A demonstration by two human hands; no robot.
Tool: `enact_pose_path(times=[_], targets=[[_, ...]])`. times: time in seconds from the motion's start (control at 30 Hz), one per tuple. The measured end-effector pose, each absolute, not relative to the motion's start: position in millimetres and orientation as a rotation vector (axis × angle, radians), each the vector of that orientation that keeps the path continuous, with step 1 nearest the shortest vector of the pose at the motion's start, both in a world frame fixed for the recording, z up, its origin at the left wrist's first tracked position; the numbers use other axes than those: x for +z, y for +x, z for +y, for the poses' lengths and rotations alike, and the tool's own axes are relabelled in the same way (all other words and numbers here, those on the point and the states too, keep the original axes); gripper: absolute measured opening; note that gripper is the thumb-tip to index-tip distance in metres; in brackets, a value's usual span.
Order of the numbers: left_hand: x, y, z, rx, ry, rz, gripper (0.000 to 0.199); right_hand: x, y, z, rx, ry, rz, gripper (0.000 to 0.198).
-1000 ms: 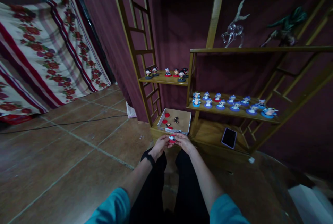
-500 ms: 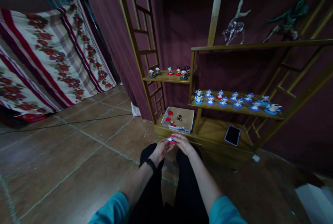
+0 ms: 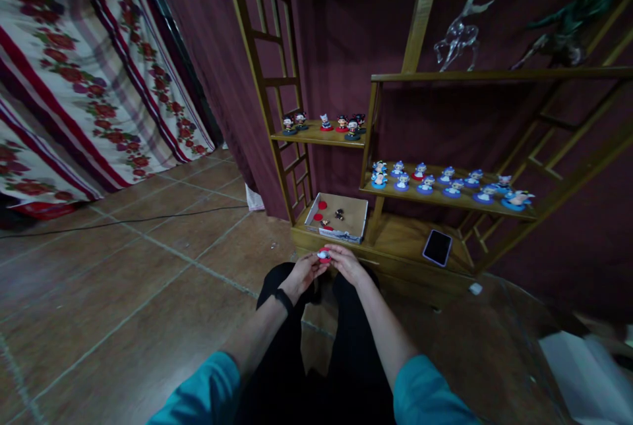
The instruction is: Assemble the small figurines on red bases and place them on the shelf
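Note:
A small figurine [image 3: 324,254], white with a red base, is held between my two hands just in front of the cabinet. My left hand [image 3: 305,271] grips it from the left, fingers closed. From the other side my right hand [image 3: 345,263] pinches it by the red base. Fingers partly cover the figurine, so its details are too small to tell. Beyond the hands a shallow cardboard box [image 3: 353,214] sits on the low shelf, with several red discs [image 3: 322,205] and a dark figurine [image 3: 339,214] inside it.
Several figurines [image 3: 352,128] stand on the upper left shelf, and several blue-based ones [image 3: 428,184] line the right shelf. A dark tablet or phone [image 3: 438,248] lies low on the right. Above stand a clear deer ornament [image 3: 459,36] and a green statue [image 3: 564,33]. A cable [image 3: 148,219] crosses the floor.
The view has shifted slightly, with the shelves sitting a little higher in the picture. Both hands still hold the figurine, its white part turned slightly.

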State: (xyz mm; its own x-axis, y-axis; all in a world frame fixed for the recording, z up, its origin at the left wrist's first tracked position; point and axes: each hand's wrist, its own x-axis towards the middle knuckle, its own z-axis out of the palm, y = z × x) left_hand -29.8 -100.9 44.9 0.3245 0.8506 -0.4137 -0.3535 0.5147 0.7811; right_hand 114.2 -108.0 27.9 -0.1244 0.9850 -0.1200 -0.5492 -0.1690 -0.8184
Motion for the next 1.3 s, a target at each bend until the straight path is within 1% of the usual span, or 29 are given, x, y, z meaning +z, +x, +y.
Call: enact_pose_path(times=[0.3, 0.53, 0.67, 0.87, 1.07, 1.3], targets=[[37, -38, -96, 0.866, 0.599, 0.899, 0.013, 26, 109, -103, 1.609, -0.888, -0.757, 0.036], [37, -27, -78, 0.834, 0.622, 0.937, 0.011, 22, 108, -100, 1.522, -0.881, -0.611, 0.037], [39, -23, -69, 0.802, 0.611, 0.957, 0.012, 26, 109, -96, 1.539, -0.904, -0.585, 0.037], [38, -24, -57, 0.785, 0.525, 0.977, 0.013, 27, 101, -86, 1.537, -0.975, -0.538, 0.029], [30, -21, -46, 0.781, 0.512, 0.972, 0.011, 22, 109, -82, 1.590, -0.955, -0.570, 0.031], [30, -12, -43, 0.756, 0.541, 1.002, 0.010, 18, 120, -76, 1.602, -0.987, -0.553, 0.022]])
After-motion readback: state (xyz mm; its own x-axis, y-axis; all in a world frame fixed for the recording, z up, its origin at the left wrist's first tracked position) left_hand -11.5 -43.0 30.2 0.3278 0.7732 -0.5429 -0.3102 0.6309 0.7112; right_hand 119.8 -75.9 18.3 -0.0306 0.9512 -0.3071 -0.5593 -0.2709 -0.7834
